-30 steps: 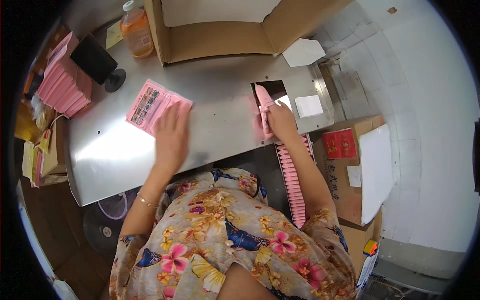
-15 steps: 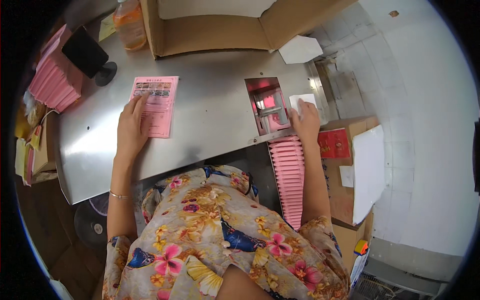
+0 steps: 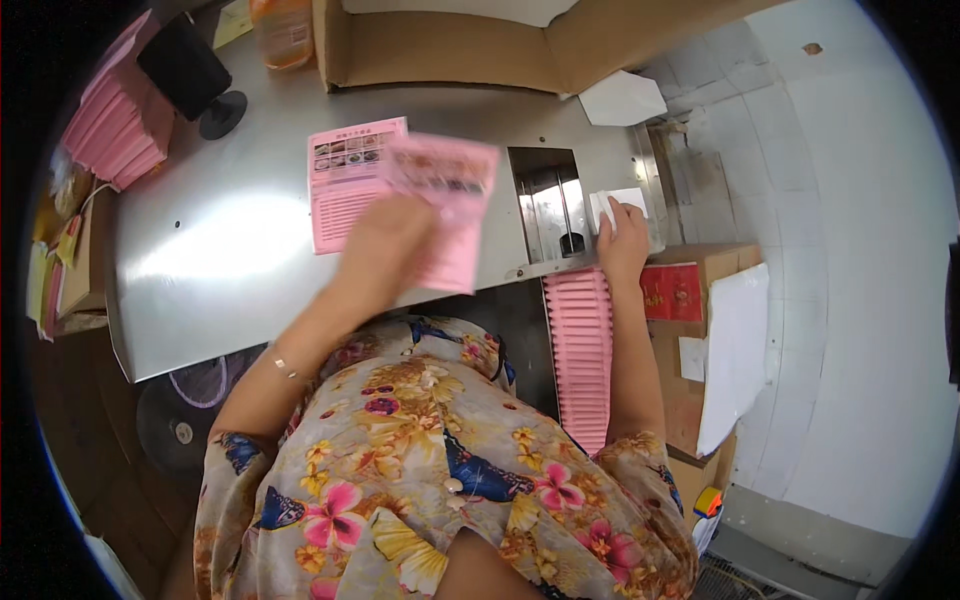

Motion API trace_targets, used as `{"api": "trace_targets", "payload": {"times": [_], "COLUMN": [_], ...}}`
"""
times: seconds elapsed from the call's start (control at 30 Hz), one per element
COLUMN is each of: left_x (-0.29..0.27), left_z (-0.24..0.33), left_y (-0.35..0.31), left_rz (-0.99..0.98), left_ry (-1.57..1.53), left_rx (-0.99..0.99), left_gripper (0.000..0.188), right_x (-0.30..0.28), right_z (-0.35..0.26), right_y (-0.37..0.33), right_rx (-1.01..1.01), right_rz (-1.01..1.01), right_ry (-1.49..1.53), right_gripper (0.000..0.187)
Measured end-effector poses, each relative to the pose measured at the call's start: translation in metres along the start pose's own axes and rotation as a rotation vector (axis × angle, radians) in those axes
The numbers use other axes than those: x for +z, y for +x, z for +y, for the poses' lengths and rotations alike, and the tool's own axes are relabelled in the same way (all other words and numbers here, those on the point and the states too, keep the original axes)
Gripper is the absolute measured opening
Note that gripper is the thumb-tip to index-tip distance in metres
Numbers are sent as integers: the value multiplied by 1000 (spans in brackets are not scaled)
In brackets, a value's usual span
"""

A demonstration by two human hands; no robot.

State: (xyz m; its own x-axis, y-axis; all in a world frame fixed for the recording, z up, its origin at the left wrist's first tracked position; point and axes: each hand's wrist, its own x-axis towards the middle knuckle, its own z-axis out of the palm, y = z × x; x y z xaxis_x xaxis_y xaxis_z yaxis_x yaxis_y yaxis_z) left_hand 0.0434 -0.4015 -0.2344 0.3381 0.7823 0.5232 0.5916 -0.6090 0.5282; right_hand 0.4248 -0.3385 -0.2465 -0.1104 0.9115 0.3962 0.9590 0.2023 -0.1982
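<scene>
My left hand (image 3: 390, 245), blurred by motion, is closed on a pink printed packet (image 3: 465, 185) and holds it over the metal table. A matching pink packet (image 3: 330, 215) lies flat on the tabletop, just left of the held one. To the right, a rectangular opening (image 3: 545, 190) in the table shows metal rails and a small black round part. Beside that opening, my right hand (image 3: 625, 245) has its fingers bent over a small white card-like piece (image 3: 632, 200). Below the opening runs a tightly packed row of pink packets (image 3: 578, 360).
A large open cardboard box (image 3: 440, 60) stands at the back, with an orange bottle (image 3: 282, 35) beside it. At far left are a pile of pink packets (image 3: 120, 110) and a black stand-mounted device (image 3: 185, 65). Cardboard boxes (image 3: 675, 390) stand at right, near a tiled wall.
My left hand has lifted a pink packet and swung right, revealing another on the table. Pink is gone from inside the opening. My right hand stays by the white piece.
</scene>
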Motion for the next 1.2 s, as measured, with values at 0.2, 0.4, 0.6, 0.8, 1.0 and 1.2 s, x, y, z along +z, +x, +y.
{"api": "trace_targets", "payload": {"times": [0.2,0.4,0.6,0.8,1.0,1.2], "left_x": [16,5,34,49,46,39], "left_z": [4,-19,-8,0,-2,-2], "left_y": [-12,-16,3,15,21,14], "left_rz": [-253,-261,-227,-217,-62,-93], "left_ry": [-25,323,228,152,245,238], "left_rx": [40,93,42,33,23,-77], "left_gripper": [22,43,56,68,87,53], "right_x": [7,-16,-2,45,68,8], "right_z": [46,7,-105,-135,-173,-93], "right_y": [3,8,-34,-13,31,17], "right_rx": [-146,-170,-593,-530,-753,-583], "right_rz": [112,174,48,-126,-112,-184], "right_ry": [18,63,220,102,-42,223], "right_gripper": [39,47,43,45,36,32]}}
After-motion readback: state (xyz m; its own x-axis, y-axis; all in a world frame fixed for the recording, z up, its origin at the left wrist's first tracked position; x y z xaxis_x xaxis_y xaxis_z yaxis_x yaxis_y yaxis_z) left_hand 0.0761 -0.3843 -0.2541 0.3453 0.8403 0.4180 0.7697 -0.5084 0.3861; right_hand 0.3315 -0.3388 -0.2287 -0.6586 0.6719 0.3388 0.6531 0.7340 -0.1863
